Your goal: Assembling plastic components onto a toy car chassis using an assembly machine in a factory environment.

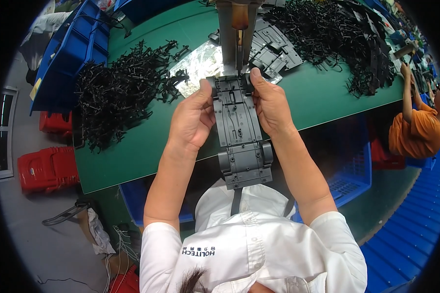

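A grey plastic toy-car chassis (237,122) is held lengthwise between my two hands, its near end reaching over the table edge toward my lap. My left hand (193,116) grips the far left side, thumb up along the edge. On the far right side my right hand (273,105) holds it the same way. The far end sits under the tip of an upright machine spindle (239,49); whether the two touch I cannot tell. Behind the spindle more grey chassis parts (278,46) lie on the table.
Tangled black plastic parts (117,93) heap up at the left, with another black heap (322,29) at the far right. Blue bins (76,53) stand at the green table's (127,168) left edge, red crates (49,168) below. A co-worker in an orange shirt (415,132) is at the right.
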### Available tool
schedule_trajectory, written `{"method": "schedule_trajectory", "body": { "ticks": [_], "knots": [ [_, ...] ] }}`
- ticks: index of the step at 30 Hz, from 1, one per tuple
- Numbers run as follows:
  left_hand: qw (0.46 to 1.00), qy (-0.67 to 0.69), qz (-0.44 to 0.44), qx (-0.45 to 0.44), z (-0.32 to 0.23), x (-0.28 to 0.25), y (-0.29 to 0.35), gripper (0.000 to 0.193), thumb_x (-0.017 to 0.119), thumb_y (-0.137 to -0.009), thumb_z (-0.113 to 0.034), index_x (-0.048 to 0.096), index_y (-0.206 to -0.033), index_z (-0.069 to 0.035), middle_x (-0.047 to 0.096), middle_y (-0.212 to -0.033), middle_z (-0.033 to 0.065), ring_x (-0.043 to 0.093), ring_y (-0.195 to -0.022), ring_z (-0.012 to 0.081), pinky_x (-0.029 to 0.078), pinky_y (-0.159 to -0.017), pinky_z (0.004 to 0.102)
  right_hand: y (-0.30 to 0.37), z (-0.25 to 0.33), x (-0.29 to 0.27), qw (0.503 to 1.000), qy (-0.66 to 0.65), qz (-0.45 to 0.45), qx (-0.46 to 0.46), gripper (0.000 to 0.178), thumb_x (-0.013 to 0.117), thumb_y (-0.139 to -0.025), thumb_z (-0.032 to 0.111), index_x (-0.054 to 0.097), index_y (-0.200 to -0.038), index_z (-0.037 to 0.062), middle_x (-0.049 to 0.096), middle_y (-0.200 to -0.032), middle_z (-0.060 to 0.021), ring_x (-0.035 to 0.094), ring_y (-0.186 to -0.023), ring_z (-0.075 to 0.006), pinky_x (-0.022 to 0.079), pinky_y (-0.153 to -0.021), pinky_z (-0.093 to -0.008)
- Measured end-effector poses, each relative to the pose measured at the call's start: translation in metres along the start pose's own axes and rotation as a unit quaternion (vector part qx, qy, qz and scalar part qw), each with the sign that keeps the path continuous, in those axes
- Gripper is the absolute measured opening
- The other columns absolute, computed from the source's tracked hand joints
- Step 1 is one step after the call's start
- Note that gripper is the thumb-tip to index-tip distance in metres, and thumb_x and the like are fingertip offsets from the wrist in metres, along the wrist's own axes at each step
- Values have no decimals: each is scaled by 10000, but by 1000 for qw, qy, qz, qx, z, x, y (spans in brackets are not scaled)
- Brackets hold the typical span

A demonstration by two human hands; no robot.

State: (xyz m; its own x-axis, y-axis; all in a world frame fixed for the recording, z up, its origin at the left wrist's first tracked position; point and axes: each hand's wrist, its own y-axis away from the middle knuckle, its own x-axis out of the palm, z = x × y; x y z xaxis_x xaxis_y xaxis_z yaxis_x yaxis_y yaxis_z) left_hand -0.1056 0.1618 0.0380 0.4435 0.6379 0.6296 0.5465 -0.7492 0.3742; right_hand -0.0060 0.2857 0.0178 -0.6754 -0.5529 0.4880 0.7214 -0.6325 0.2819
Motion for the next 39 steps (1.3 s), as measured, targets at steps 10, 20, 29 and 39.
{"method": "schedule_trajectory", "body": {
  "ticks": [10, 20, 29, 39],
  "knots": [
    [1000, 3, -2, -4, -1, 4, -2, 339, 569, -877, -327, 589, -957, 1, 620, -888, 63, 575, -798, 136, 473, -739, 277, 0, 5, -1, 999, -25, -7, 32, 388, 565, -878, 343, 576, -952, -37, 624, -852, -106, 612, -730, -151, 532, -647, -273],
    [1000, 15, -15, -13, -5, 7, -3, 324, 576, -872, -313, 588, -961, -2, 626, -907, 71, 590, -826, 143, 481, -748, 280, 0, 8, 3, 999, -35, -18, 35, 372, 605, -851, 351, 571, -869, -19, 577, -752, -74, 579, -649, -138, 519, -564, -266],
    [999, 24, -20, -37, -7, 5, -7, 312, 560, -885, -295, 573, -990, -2, 630, -916, 72, 597, -838, 153, 480, -787, 299, -3, 6, 2, 998, -15, -40, 41, 376, 604, -849, 359, 575, -868, -16, 576, -726, -63, 583, -639, -132, 522, -559, -266],
    [998, 30, -26, -39, -8, 5, -8, 299, 573, -877, -288, 572, -988, -10, 627, -916, 69, 592, -853, 156, 472, -814, 303, -2, 8, 5, 998, -18, -39, 38, 411, 592, -851, 374, 577, -911, -32, 605, -777, -88, 603, -663, -144, 536, -577, -273]
  ]
}}
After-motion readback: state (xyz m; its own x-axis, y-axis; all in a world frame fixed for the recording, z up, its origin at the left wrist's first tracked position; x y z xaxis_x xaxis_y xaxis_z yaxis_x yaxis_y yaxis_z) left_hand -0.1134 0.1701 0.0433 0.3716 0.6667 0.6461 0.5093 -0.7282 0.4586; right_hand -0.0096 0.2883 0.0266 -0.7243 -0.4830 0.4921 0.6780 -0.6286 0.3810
